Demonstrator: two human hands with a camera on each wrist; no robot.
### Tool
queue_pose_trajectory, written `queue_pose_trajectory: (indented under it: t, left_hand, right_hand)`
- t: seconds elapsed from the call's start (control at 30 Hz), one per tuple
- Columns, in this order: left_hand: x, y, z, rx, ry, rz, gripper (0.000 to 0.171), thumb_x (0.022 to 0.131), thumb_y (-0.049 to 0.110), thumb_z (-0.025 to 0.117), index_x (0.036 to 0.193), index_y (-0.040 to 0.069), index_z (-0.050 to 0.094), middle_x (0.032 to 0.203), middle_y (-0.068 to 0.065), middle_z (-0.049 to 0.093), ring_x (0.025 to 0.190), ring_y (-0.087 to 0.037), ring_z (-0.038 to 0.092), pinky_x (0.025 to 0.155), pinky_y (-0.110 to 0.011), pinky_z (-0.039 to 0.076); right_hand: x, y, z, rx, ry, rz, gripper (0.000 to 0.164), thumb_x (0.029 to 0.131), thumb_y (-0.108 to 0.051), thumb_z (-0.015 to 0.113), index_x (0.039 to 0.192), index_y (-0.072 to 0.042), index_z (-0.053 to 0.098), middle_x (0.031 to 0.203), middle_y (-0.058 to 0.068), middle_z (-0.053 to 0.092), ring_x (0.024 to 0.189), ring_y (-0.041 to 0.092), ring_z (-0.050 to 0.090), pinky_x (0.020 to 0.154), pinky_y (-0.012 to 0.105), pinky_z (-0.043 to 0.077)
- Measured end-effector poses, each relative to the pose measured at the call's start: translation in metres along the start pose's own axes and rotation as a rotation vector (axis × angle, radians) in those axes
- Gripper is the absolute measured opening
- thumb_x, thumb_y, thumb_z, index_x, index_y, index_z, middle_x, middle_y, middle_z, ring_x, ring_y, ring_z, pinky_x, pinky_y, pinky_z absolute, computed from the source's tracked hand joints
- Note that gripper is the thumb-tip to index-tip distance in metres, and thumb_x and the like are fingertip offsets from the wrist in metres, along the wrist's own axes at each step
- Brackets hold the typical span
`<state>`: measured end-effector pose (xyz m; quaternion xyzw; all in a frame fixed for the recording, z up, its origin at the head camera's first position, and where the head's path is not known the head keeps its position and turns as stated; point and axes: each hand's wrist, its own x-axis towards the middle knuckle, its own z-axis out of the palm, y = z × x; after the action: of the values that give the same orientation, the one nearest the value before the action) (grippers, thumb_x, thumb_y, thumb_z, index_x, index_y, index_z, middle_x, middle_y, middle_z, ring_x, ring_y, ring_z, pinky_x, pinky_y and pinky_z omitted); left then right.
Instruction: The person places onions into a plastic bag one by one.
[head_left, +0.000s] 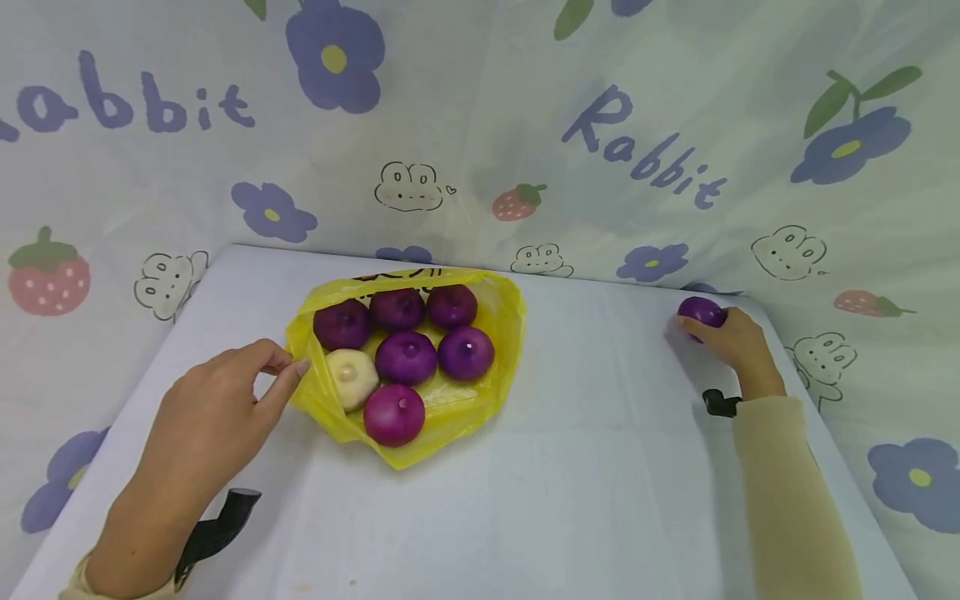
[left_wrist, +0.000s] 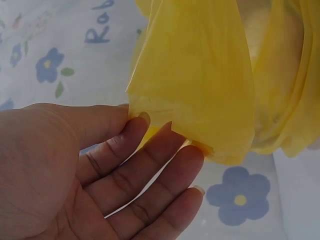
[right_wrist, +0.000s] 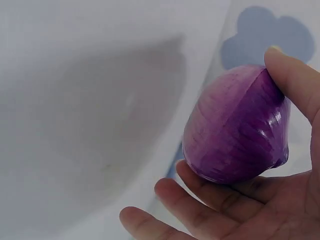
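Observation:
A yellow plastic bag (head_left: 502, 367) lies spread wide at its mouth on the table. Several purple onions (head_left: 406, 357) sit inside, along with one whitish, bulb-shaped piece (head_left: 351, 377) near the bag's left side. My left hand (head_left: 217, 417) pinches the bag's left rim between thumb and index finger; the left wrist view shows the thin yellow film (left_wrist: 195, 80) at the fingertips. Far to the right, my right hand (head_left: 738, 342) grips a single purple onion (right_wrist: 235, 125) between thumb and fingers. Its shiny skin shows up close in the right wrist view, with a shadow on the white surface.
A white-covered table (head_left: 585, 492) extends in front of and between the hands. Behind it hangs a pale cloth (head_left: 465, 100) printed with flowers, rabbits and strawberries. The right hand is near the table's far right corner. Black straps with small devices (head_left: 225, 525) are on both wrists.

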<state>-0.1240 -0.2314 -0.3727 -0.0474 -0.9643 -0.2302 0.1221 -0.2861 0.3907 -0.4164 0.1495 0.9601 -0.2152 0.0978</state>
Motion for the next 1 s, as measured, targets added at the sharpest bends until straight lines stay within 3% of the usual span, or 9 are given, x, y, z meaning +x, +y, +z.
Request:
queue_pose_trajectory:
  t: [0.27, 0.5, 0.73, 1.0]
  left_hand:
    - [0.000, 0.000, -0.001, 0.008, 0.022, 0.017, 0.013, 0.096, 0.021, 0.077, 0.099, 0.009, 0.071, 0.094, -0.014, 0.075, 0.063, -0.022, 0.055, 0.057, -0.042, 0.044]
    - [0.001, 0.000, -0.001, 0.001, 0.014, 0.017, 0.011, 0.097, 0.020, 0.076, 0.097, 0.011, 0.071, 0.091, -0.013, 0.074, 0.062, -0.021, 0.052, 0.056, -0.039, 0.041]
    - [0.000, 0.001, -0.001, -0.003, 0.009, 0.005, 0.010, 0.097, 0.020, 0.075, 0.098, 0.011, 0.071, 0.093, -0.013, 0.075, 0.063, -0.021, 0.053, 0.057, -0.039, 0.041]
    - [0.000, 0.001, -0.001, -0.001, 0.010, 0.005, 0.011, 0.097, 0.020, 0.076, 0.098, 0.010, 0.071, 0.095, -0.015, 0.075, 0.063, -0.022, 0.055, 0.056, -0.039, 0.042]
  right_hand:
    - [-0.020, -0.018, -0.007, -0.008, 0.012, -0.109, 0.118, 0.092, -0.076, 0.059, 0.154, 0.017, 0.023, 0.148, 0.043, 0.039, 0.128, 0.058, 0.044, 0.103, 0.072, 0.040]
    - [-0.053, -0.046, -0.013, 0.023, 0.037, -0.191, 0.115, 0.094, -0.067, 0.065, 0.158, 0.013, 0.014, 0.151, 0.044, 0.034, 0.131, 0.061, 0.041, 0.102, 0.075, 0.039]
    - [-0.091, -0.087, -0.021, -0.022, 0.097, -0.332, 0.107, 0.092, -0.062, 0.072, 0.156, 0.011, 0.025, 0.143, 0.039, 0.047, 0.122, 0.054, 0.052, 0.096, 0.069, 0.047]
    - [-0.122, -0.118, -0.028, -0.075, 0.096, -0.435, 0.105, 0.085, -0.071, 0.073, 0.149, 0.005, 0.040, 0.132, 0.027, 0.060, 0.106, 0.041, 0.060, 0.089, 0.059, 0.052]
